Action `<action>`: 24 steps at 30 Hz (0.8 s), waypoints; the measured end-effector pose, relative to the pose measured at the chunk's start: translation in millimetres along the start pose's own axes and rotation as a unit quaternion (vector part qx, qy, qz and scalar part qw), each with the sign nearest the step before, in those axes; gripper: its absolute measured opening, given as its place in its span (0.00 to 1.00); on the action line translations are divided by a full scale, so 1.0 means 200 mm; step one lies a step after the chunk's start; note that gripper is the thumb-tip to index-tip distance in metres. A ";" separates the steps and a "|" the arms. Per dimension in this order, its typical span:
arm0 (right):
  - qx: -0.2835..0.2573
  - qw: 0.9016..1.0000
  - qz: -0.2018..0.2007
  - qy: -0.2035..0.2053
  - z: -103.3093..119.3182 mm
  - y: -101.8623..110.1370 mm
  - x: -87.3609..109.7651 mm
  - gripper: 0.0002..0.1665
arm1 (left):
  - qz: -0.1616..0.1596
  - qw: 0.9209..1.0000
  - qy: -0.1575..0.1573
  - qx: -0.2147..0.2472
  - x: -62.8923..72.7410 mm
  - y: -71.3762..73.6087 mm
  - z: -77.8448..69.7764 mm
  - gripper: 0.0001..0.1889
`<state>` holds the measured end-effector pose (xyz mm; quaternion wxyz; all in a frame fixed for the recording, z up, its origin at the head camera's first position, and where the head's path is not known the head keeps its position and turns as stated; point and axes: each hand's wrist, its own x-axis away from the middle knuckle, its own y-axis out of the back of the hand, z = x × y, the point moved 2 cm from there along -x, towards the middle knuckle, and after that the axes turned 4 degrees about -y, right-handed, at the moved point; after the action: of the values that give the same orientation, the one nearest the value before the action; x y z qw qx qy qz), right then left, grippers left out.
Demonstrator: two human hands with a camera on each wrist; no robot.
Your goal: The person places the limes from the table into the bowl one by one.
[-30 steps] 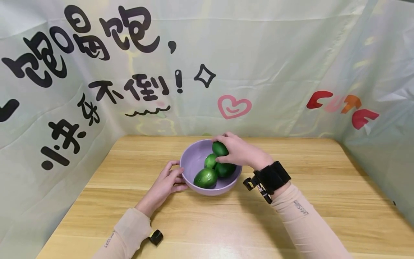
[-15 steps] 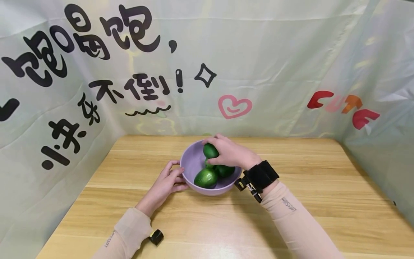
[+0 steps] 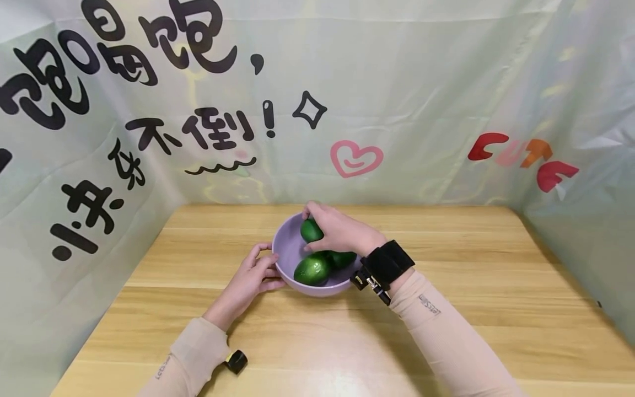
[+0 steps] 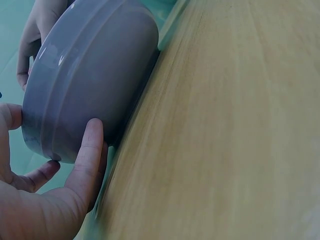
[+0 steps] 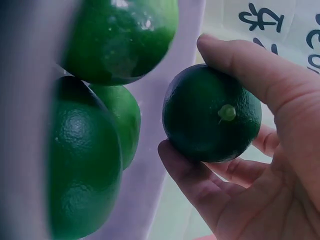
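A purple bowl (image 3: 292,248) stands on the wooden table. My left hand (image 3: 249,278) rests against its left side, and the left wrist view has fairly straight fingers touching the outer wall of the bowl (image 4: 100,70) and another fingertip at the rim. With thumb and fingers my right hand (image 3: 342,230) holds a dark green avocado (image 3: 311,230) over the far left part of the bowl. Its pale stem nub faces the right wrist camera on the avocado (image 5: 212,112). Lower in the bowl lie a shiny avocado (image 3: 312,268), a darker avocado (image 3: 343,258) and a lighter green fruit (image 5: 125,117).
Bare wooden tabletop (image 3: 317,342) extends around the bowl. A pale cloth backdrop (image 3: 421,82) with black lettering and a pink heart (image 3: 356,160) encloses the back and sides. Each wrist wears a small black device, such as the right wrist strap (image 3: 392,262).
My right hand has moved left across the bowl, carrying the avocado from its far right part to the far left. My left hand keeps its place at the bowl. The head view shifts slightly.
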<state>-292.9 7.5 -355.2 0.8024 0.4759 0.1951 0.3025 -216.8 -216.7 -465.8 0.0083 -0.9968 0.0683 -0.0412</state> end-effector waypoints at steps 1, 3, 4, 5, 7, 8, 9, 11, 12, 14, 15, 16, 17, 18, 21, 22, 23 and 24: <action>0.006 1.000 0.003 -0.001 0.00 0.00 0.00 0.38 | 0.002 1.000 0.000 -0.001 0.00 0.00 0.00 0.19; 0.021 1.000 0.009 -0.005 0.01 -0.01 -0.01 0.37 | 0.002 1.000 0.001 -0.002 0.00 0.00 0.00 0.19; 0.026 1.000 0.013 -0.009 0.02 -0.01 -0.01 0.36 | 0.003 1.000 0.001 -0.002 0.00 0.00 0.00 0.19; 0.032 0.999 0.016 -0.010 0.02 -0.01 -0.01 0.35 | 0.004 1.000 0.001 -0.003 0.00 0.00 0.00 0.19; 0.043 0.999 0.021 -0.011 0.03 -0.01 -0.01 0.34 | 0.004 1.000 0.001 -0.004 0.00 0.01 0.00 0.20; 0.049 0.998 0.023 -0.011 0.04 -0.01 -0.02 0.35 | 0.004 1.000 0.001 -0.004 0.00 0.01 0.00 0.20; 0.053 0.998 0.025 -0.010 0.04 -0.01 -0.02 0.35 | 0.004 1.000 0.002 -0.003 0.00 0.00 0.00 0.20; 0.060 0.998 0.030 -0.011 0.05 -0.01 -0.02 0.35 | 0.003 1.000 0.002 -0.003 -0.01 0.00 0.00 0.20; 0.063 0.997 0.033 -0.010 0.05 0.00 -0.03 0.36 | 0.003 1.000 0.003 -0.002 -0.01 0.00 0.00 0.20; 0.070 0.997 0.039 -0.008 0.05 0.00 -0.04 0.37 | 0.002 1.000 0.001 -0.002 0.00 0.00 -0.01 0.20; 0.073 0.996 0.043 -0.007 0.05 0.00 -0.04 0.37 | 0.001 1.000 0.001 -0.002 0.00 0.00 -0.01 0.20; 0.076 0.996 0.046 -0.005 0.05 0.01 -0.05 0.37 | 0.002 1.000 0.000 -0.002 0.00 0.00 -0.01 0.20; 0.078 0.996 0.049 -0.003 0.06 0.01 -0.05 0.37 | 0.001 1.000 -0.001 0.000 0.00 0.00 -0.01 0.20; 0.079 0.996 0.052 0.001 0.05 0.01 -0.06 0.38 | 0.003 1.000 -0.002 0.000 0.00 0.00 -0.01 0.21; 0.080 0.995 0.062 0.007 0.05 0.01 -0.08 0.37 | 0.002 1.000 -0.003 0.001 0.00 0.00 -0.01 0.20; 0.080 0.995 0.066 0.008 0.06 0.01 -0.08 0.37 | 0.003 1.000 -0.003 -0.001 0.00 0.00 -0.01 0.21; 0.082 0.994 0.070 0.006 0.06 0.01 -0.09 0.37 | 0.002 1.000 -0.003 0.000 0.00 0.00 -0.01 0.20; 0.083 0.994 0.074 0.003 0.06 0.01 -0.10 0.36 | 0.001 1.000 -0.002 -0.001 0.00 0.00 -0.01 0.20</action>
<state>-300.7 -11.8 -347.8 0.7349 0.5534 0.1861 0.3451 -216.6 -216.4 -463.6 0.0077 -0.9968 0.0695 -0.0395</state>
